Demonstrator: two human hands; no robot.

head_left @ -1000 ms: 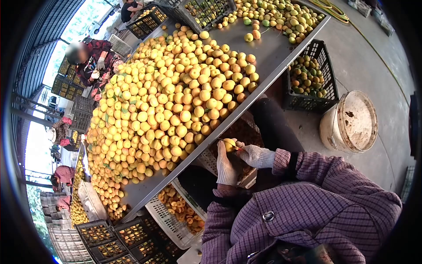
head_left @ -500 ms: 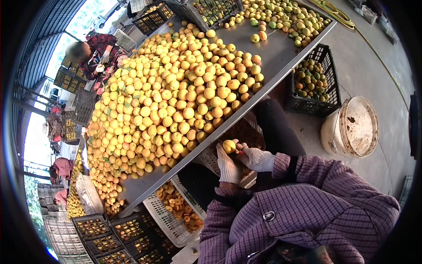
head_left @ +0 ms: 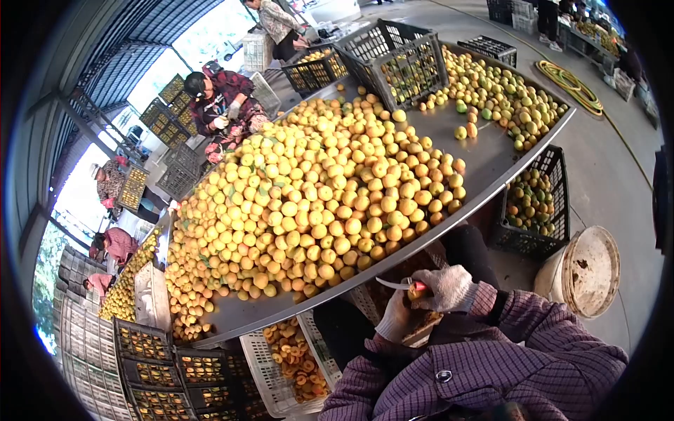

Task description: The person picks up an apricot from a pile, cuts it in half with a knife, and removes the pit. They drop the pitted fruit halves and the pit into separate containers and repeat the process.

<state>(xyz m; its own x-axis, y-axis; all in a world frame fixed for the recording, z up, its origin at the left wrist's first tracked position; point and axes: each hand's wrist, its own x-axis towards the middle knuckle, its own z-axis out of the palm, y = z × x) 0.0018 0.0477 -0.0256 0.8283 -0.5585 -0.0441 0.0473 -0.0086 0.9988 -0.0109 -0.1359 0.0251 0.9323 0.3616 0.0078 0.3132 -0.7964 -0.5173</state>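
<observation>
My right hand (head_left: 449, 289), in a whitish knit glove, grips a small knife (head_left: 393, 284) with a curved blade and a red handle end. The blade points left, toward the table edge. My left hand (head_left: 394, 319), gloved too, is closed just below it around an apricot (head_left: 415, 294), mostly hidden between the two hands. Both hands are close together over my lap, beside the metal table (head_left: 249, 312). A large heap of yellow-orange apricots (head_left: 330, 203) covers much of that table.
A white crate (head_left: 263, 372) of split apricots stands below the table edge. To the right are a black crate (head_left: 560, 179) of greener fruit and a dirty white bucket (head_left: 593, 270). A black crate (head_left: 411, 67) rests on the table. A co-worker (head_left: 225, 105) sits across the heap.
The view has tilted up and left, showing more of the hall. The knife blade now shows clearly; the apricot, earlier held up in my left hand, is now mostly covered by my hands.
</observation>
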